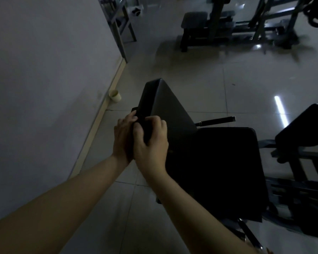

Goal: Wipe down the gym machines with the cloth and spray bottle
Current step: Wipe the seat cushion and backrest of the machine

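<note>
A pale tiled floor [191, 85] meets a grey wall [44, 70] on the left. In the middle stands a black gym machine [228, 171], its slanted pad [169, 107] rising toward the wall. Another machine [218, 28] stands well apart at the back. The left hand [122, 138] and right hand [151, 145] touch, fingers curled round the pad's near edge. It is too dark to tell whether they hold a cloth. A small cup [115, 96] sits by the wall.
</note>
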{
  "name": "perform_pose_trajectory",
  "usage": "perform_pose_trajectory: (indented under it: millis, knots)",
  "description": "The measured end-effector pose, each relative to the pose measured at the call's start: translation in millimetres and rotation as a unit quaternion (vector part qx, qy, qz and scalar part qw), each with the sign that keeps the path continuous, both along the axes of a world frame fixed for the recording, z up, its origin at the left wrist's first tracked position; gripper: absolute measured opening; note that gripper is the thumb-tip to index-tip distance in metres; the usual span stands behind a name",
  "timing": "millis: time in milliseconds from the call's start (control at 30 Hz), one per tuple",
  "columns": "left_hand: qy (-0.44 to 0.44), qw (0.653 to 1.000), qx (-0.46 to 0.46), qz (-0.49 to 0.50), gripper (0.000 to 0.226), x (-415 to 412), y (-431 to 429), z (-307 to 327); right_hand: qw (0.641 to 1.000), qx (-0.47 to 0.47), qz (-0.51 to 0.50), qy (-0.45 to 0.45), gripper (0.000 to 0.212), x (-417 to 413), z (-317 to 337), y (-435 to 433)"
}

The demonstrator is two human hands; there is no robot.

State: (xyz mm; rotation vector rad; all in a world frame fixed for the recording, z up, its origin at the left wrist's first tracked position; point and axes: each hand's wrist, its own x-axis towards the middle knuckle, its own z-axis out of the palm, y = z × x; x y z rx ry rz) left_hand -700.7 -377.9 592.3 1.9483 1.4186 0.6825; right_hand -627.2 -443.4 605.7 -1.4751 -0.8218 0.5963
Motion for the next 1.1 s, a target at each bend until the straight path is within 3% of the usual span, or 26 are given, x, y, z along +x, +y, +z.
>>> perform_pose_trajectory:
  millis: [100, 167, 233, 300, 433, 500, 567, 633, 733, 800, 833, 900, 967, 1033, 1100]
  knots:
    - [-0.102, 0.988, -0.084, 0.080, 0.058, -1, 7, -2, 0.995, 0.059, 0.018, -0.077, 0.021, 7, -19, -1]
    - [-0.064, 0.993, -0.052, 0.087, 0.062, 7, 8, 1, 0.996, 0.051, 0.003, -0.069, 0.017, 17, -59, -10]
    - [-0.048, 0.996, -0.034, 0.073, 0.065, 10, 7, 2, 0.999, -0.023, -0.039, -0.013, 0.009, 30, -114, -24]
    - [-0.045, 0.997, -0.022, 0.051, 0.065, 4, 11, -7, 0.985, -0.138, -0.100, 0.023, 0.013, 48, -181, -36]
    - [-0.024, 0.999, -0.012, 0.037, 0.063, 0, 25, -20, 0.909, -0.377, -0.164, 0.067, 0.044, 81, -281, -46]
    - [-0.020, 0.999, 0.004, 0.032, 0.065, 2, 18, -16, 0.873, -0.432, -0.192, 0.116, 0.047, 90, -289, -35]
    - [-0.004, 0.999, 0.013, 0.036, 0.068, 4, 14, -11, 0.872, -0.409, -0.217, 0.161, 0.043, 94, -261, -10]
    - [-0.005, 0.999, 0.008, 0.041, 0.069, 4, 13, -7, 0.915, -0.340, -0.168, 0.138, 0.038, 89, -195, 20]
    - [-0.002, 0.999, 0.002, 0.043, 0.065, 4, 8, 0, 0.982, -0.150, -0.087, 0.069, 0.027, 46, -70, 44]
    - [-0.058, 0.997, -0.038, 0.027, 0.047, -2, 1, -7, 0.998, 0.002, -0.043, -0.035, 0.010, 14, -12, 45]
    - [-0.078, 0.994, -0.060, 0.037, 0.035, -2, -2, -4, 0.996, 0.039, -0.021, -0.078, 0.015, 6, 2, 45]
    - [-0.088, 0.993, -0.058, 0.057, 0.033, -1, 2, -7, 0.992, 0.051, -0.006, -0.112, 0.027, 11, -3, 48]
    - [-0.050, 0.997, -0.027, 0.051, 0.046, 4, 10, -6, 0.994, 0.031, -0.025, -0.100, 0.029, 33, -36, 55]
    - [-0.024, 0.999, 0.008, 0.048, 0.057, 6, 11, -6, 0.994, -0.022, -0.070, -0.082, 0.041, 58, -95, 56]
    - [-0.037, 0.998, -0.002, 0.051, 0.061, 9, 10, -4, 0.981, -0.135, -0.122, -0.070, 0.053, 82, -165, 45]
